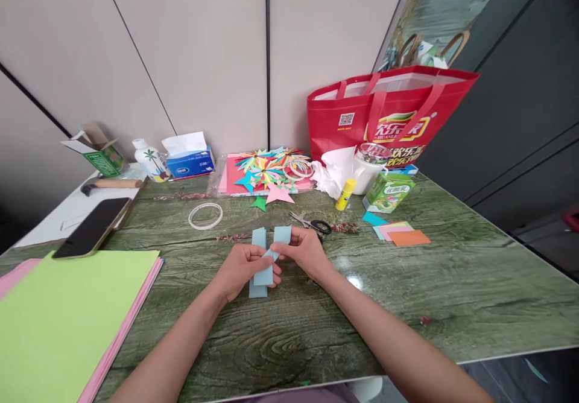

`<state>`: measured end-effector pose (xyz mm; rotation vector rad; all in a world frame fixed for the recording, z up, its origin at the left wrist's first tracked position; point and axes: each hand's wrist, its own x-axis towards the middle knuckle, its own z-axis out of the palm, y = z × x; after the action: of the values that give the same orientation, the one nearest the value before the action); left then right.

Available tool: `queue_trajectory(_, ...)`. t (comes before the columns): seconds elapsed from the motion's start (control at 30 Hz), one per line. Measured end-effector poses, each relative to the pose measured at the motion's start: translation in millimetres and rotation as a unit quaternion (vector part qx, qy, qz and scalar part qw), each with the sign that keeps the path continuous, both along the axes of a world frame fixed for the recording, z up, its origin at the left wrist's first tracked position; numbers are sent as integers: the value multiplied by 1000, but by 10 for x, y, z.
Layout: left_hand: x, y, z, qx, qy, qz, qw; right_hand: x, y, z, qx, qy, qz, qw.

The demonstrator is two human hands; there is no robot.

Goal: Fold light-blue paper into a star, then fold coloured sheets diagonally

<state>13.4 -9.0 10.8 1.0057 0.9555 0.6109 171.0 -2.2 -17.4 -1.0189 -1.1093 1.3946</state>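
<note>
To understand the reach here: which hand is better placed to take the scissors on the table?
Right, probably. The right hand pinches the blue paper strips just beside the scissors; the left hand is farther, across the paper.

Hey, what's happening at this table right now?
A person sits at a green table with both bare hands out front. The left hand and the right hand pinch a folded piece of blue paper over the tabletop. Just beyond lie scissors, a tape ring and a glue stick, with paper stars by the wall. Green sheets and a phone lie to the left.
</note>
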Motion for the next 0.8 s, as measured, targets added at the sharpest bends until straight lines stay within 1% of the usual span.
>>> queue_trajectory(0.2,10,-14,5,-4,-1,11,1000,7,2,-6,7,-13,-1,1000)
queue_trajectory(0.3,-6,0,7,-4,-2,-10,1000,16,-2,-3,8,-29,-5,1000)
queue_trajectory(0.4,-31,18,4,-9,-21,-41,999,24,-11,18,12,-37,-5,999)
queue_trajectory(0.47,-42,26,-2,-14,-33,-50,998,25,-17,33,14,-40,-5,999)
queue_trajectory(0.67,-39,27,-43,-18,-26,-47,998,21,-14,35,10,-43,1,999)
queue_trajectory(0.8,-30,21,-32,-4,-11,-45,999,19,-12,40,10,-42,-2,999)
